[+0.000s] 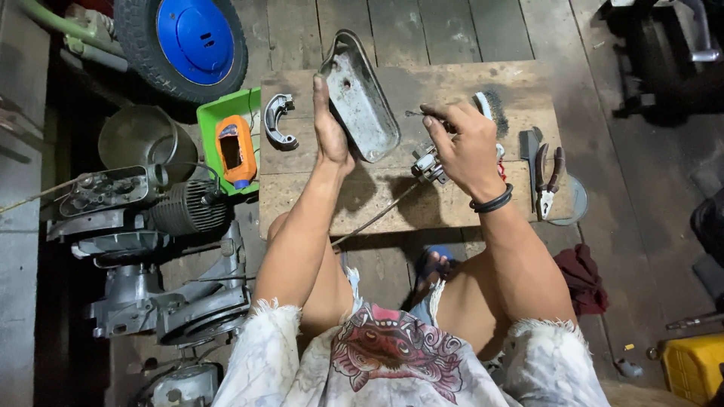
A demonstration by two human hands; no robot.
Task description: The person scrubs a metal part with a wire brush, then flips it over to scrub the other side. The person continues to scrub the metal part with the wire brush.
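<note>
The left hand (329, 130) grips the metal cover (359, 96), tipped up mid-table. The right hand (461, 143) pinches a thin tool (415, 114) above the small metal part (427, 163). The work looks unfinished.

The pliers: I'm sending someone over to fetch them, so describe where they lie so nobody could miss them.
Find the low wooden bench in front of the seated person, then go to its end beyond the right hand. The pliers lie there beside a flat dark blade, partly over a round metal disc. Their two dark reddish handles, spread in a V, set them apart.
</note>
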